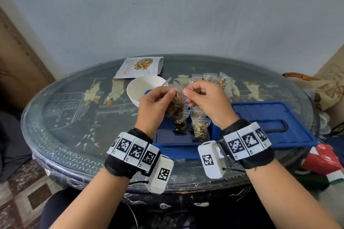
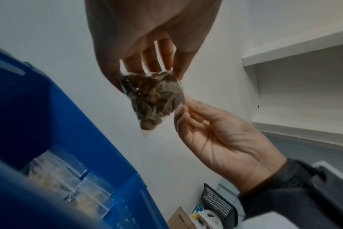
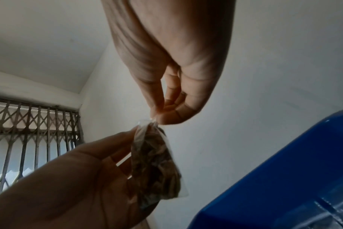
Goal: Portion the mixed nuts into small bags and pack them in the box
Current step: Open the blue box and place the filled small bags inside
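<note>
1. Nearest us, our left hand point(image 1: 155, 107) and right hand point(image 1: 205, 98) hold one small clear plastic zip bag of mixed nuts point(image 1: 176, 105) in the air above the open blue plastic box point(image 1: 183, 149). Each hand pinches a top corner of the bag between thumb and forefinger; the other fingers curl loosely.
2. We judge that we are closing the seal. If the strip is only partly pressed, nuts could spill when the bag tips; a slipped pinch would drop it.
3. Below, filled clear bags point(image 1: 200, 129) already stand in the box, so crowding could crush or pop one.
4. Its blue lid point(image 1: 275, 121) lies to the right.
5. Further off sit a white round bowl point(image 1: 138, 88), more filled bags point(image 1: 209, 78) and the white printed nut pouch point(image 1: 138, 67) on the dark glass-topped oval table point(image 1: 74, 126).
</note>
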